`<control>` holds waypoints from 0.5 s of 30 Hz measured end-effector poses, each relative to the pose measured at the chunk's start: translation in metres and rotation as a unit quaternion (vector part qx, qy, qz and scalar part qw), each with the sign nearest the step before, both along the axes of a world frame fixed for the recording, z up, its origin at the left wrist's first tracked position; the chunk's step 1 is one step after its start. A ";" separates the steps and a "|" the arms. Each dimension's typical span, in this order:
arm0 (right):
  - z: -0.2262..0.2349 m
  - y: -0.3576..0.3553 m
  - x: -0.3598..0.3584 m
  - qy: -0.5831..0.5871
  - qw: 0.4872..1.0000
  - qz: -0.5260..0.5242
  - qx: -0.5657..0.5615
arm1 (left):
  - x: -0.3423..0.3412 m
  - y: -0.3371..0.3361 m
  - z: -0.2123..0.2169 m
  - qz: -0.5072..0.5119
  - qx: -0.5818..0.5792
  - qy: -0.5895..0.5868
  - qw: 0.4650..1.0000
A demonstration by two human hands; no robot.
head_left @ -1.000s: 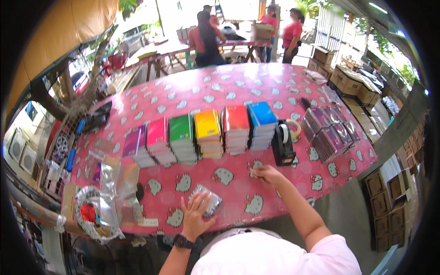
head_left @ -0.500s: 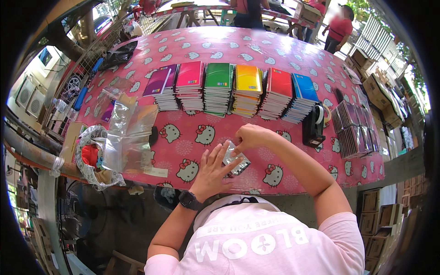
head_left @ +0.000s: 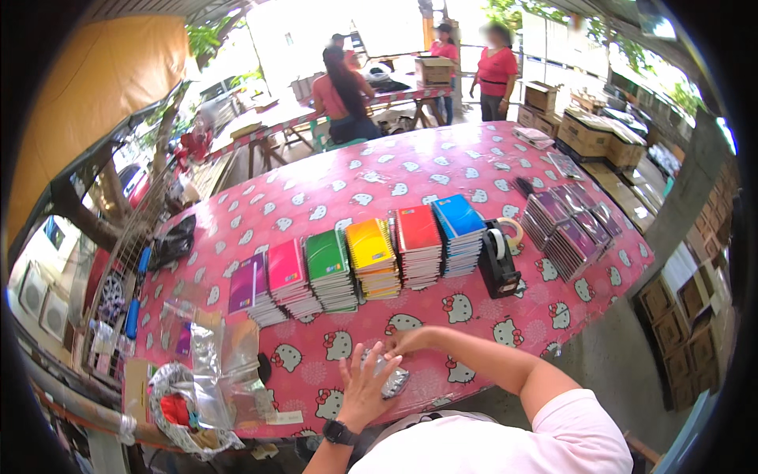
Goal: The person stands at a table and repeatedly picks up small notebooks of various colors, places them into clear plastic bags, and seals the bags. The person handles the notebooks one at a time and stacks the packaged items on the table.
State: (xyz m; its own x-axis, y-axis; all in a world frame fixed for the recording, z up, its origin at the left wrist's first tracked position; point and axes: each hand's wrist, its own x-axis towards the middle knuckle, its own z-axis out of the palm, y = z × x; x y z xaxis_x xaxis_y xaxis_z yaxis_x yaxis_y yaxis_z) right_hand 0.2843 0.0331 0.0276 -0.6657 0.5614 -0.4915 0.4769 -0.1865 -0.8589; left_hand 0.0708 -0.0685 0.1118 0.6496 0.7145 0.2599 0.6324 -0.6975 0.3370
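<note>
We have both hands on a small silvery, clear-wrapped packet (head_left: 389,381) lying on the near edge of the long bench with its pink cat-print cloth (head_left: 410,178), just in front of our chest. Our left hand (head_left: 365,387) rests beside and partly over it with the fingers spread wide, gripping nothing, while our right hand (head_left: 412,341) comes across from the right with its fingers curled down onto the packet's far edge; whether they pinch it or only press on it we cannot tell. Judging by how things lie, the packet is not yet finished with: it sits flat between our hands, apart from everything else. Behind it a row of spiral notebook stacks (head_left: 355,265) runs from purple through pink, green, yellow and red to blue, looking largely untouched. A black tape dispenser (head_left: 499,265) stands right of them, and a heap of clear plastic bags (head_left: 217,367) lies at our left.
</note>
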 end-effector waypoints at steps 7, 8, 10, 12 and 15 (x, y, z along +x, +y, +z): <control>0.005 -0.091 0.009 0.156 0.894 -0.354 0.226 | 0.002 0.019 0.012 -0.015 0.015 0.028 0.999; 0.033 -0.114 0.017 0.161 0.893 -0.372 0.194 | 0.017 0.023 0.015 -0.004 0.098 -0.052 0.994; 0.055 -0.152 0.025 0.030 0.831 -0.361 0.421 | 0.061 0.020 0.023 0.088 -0.052 -0.176 0.979; 0.061 -0.179 0.039 -0.095 0.758 -0.364 0.532 | 0.099 0.021 0.018 0.120 -0.154 -0.255 0.947; 0.063 -0.206 0.078 -0.188 0.708 -0.404 0.548 | 0.148 0.012 -0.019 0.069 -0.360 -0.356 0.860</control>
State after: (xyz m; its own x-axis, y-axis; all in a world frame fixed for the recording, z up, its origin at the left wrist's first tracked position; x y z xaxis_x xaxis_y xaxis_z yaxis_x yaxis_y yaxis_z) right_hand 0.3622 -0.1730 0.0902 0.1536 0.8653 0.4771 0.8287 0.1502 -0.5392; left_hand 0.2190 -0.0565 0.0927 0.4052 0.9141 0.0158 0.1464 -0.0820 0.9858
